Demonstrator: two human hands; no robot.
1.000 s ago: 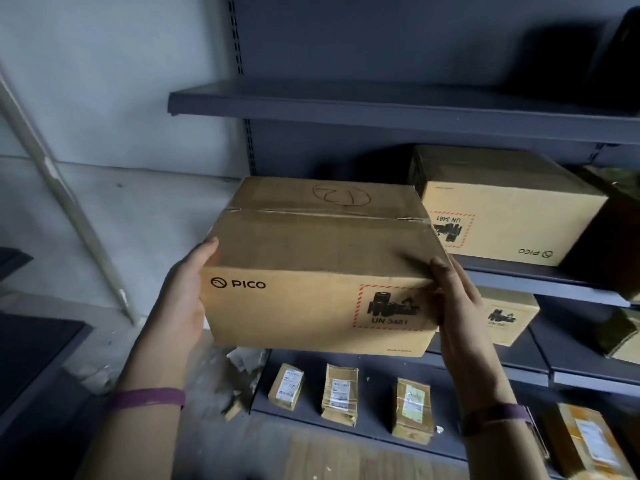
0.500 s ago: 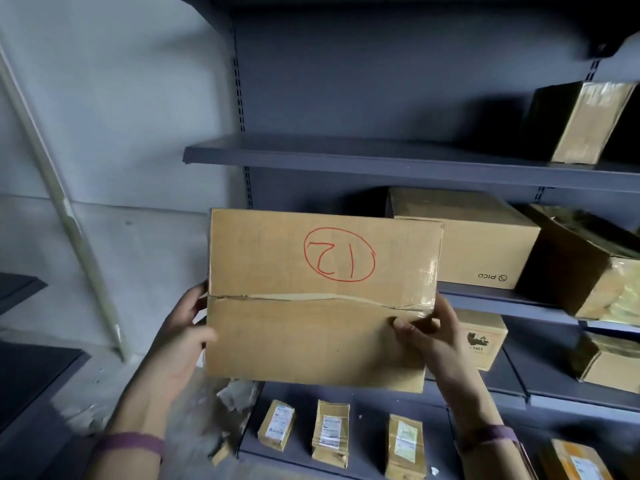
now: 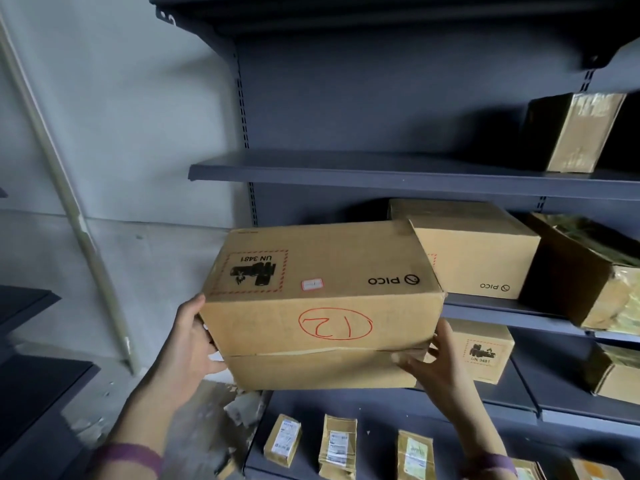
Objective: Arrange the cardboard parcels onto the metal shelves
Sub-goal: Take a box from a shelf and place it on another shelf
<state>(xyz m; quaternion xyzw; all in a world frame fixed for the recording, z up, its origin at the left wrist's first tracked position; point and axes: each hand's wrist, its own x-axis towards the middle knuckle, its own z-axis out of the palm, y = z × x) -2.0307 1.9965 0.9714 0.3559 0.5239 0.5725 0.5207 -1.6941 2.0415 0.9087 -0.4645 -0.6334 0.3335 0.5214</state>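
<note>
Parcel (image 3: 322,306) held midair, just left of the shelved PICO box (image 3: 478,258). Your left hand (image 3: 188,344) and right hand (image 3: 429,362) clasp its ends, fingers (image 3: 407,358) curled round lower edges. Stiff carton, probably moderately heavy; support underneath.

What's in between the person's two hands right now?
The cardboard parcel marked with a red circled 12, gripped at its ends by the left hand and the right hand, as the head view shows.

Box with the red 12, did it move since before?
Yes. The numbered box has tipped toward the person, its logo side now on top, and its far corner now covers the left corner of the shelf box.
</note>
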